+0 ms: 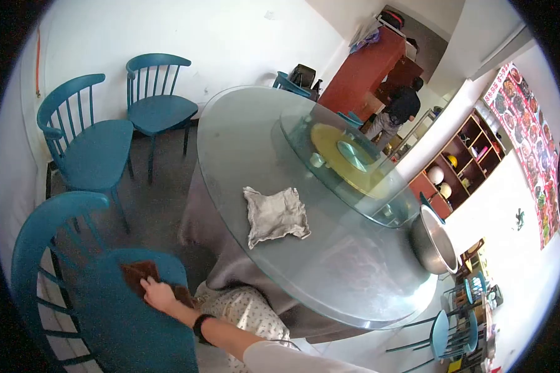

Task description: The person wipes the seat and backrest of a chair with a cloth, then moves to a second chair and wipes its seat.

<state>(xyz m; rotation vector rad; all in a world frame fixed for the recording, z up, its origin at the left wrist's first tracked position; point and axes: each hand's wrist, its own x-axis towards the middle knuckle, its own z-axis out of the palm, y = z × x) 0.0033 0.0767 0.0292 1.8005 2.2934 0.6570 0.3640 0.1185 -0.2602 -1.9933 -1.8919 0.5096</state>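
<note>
Right hand point(157, 294) pressed flat on brown rag point(140, 273), wiping blue chair seat point(115, 311); left hand out of view.

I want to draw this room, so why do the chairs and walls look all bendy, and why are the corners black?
In the head view, a fisheye lens bows straight lines, so the near chair under the hand curves; black corners lie outside the lens circle; the glass table shows pale glare; the far person looks small and soft.
</note>
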